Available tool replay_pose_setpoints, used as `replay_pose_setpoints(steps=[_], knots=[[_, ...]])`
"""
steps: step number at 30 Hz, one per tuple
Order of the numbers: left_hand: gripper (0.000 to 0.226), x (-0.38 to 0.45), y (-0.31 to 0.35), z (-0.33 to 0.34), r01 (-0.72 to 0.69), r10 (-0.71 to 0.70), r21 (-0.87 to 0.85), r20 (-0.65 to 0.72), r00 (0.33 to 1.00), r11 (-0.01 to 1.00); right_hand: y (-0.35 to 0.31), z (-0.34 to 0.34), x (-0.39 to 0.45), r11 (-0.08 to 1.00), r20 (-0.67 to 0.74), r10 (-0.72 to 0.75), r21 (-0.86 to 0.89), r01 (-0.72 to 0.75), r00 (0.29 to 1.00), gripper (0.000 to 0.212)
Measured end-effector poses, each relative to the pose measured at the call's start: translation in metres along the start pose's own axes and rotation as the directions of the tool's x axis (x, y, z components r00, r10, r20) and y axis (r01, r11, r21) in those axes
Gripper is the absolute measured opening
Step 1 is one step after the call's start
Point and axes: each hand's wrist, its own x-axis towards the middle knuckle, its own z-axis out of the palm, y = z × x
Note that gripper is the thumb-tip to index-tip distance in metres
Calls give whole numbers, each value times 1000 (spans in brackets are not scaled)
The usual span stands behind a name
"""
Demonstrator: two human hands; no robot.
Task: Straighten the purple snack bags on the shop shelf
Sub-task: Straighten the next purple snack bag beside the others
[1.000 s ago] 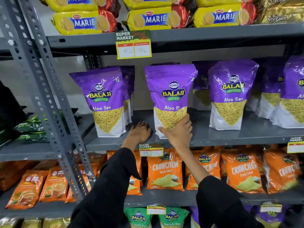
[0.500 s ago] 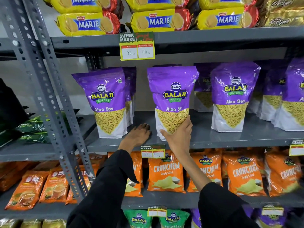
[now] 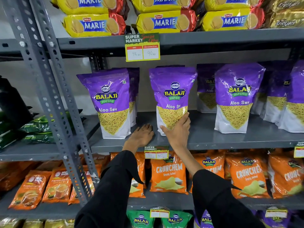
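Observation:
Purple Aloo Sev bags stand in a row on the grey middle shelf (image 3: pixel 230 139). My right hand (image 3: pixel 176 130) grips the lower front of the middle purple bag (image 3: pixel 172 89), which stands upright. My left hand (image 3: pixel 141 134) lies flat on the shelf, fingers together, between that bag and the left purple bag (image 3: pixel 110 99). It touches neither bag. Another purple bag (image 3: pixel 238 94) stands upright to the right, with more behind it and at the far right edge.
A slotted grey upright post (image 3: pixel 49 89) runs down the left. Yellow Marie biscuit packs (image 3: pixel 93 24) fill the shelf above; a price tag (image 3: pixel 142 47) hangs from its edge. Orange Crunchem bags (image 3: pixel 168 176) sit on the shelf below, green bags lower still.
My right hand has shifted slightly right on the middle bag, and the bag stands a little straighter. My left hand stays flat on the shelf.

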Motion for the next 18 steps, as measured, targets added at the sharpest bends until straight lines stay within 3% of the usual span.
replay_pose_setpoints(steps=[18], knots=[[59, -3, 1, -3, 0, 0, 15, 28, 1000, 1000, 2, 0, 1, 996, 29, -8, 87, 6, 1000, 133]])
